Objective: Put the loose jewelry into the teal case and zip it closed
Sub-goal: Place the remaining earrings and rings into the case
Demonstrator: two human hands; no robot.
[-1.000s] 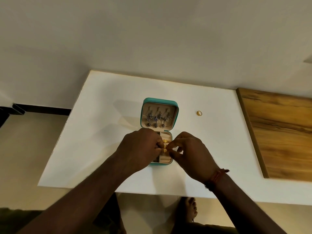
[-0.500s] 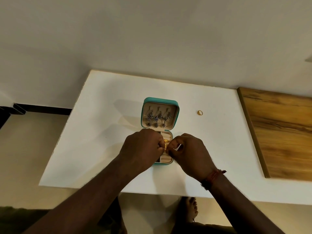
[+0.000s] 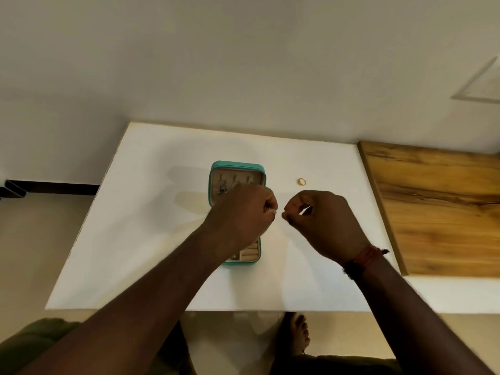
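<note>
Teal case (image 3: 238, 167) open on table (image 3: 151, 212), partly under left hand (image 3: 243, 212); gold ring (image 3: 301, 181) loose beyond right hand (image 3: 322, 223). Both pinched closed, contents indiscernible. Risk: hasty reach flicking ring off table.

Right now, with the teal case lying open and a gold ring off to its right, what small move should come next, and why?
Probably the right hand should reach forward for the gold ring. It lies loose on the white table, apart from the open teal case, and that hand is the nearer one. Whether its pinched fingers hold something, I cannot tell.
</note>
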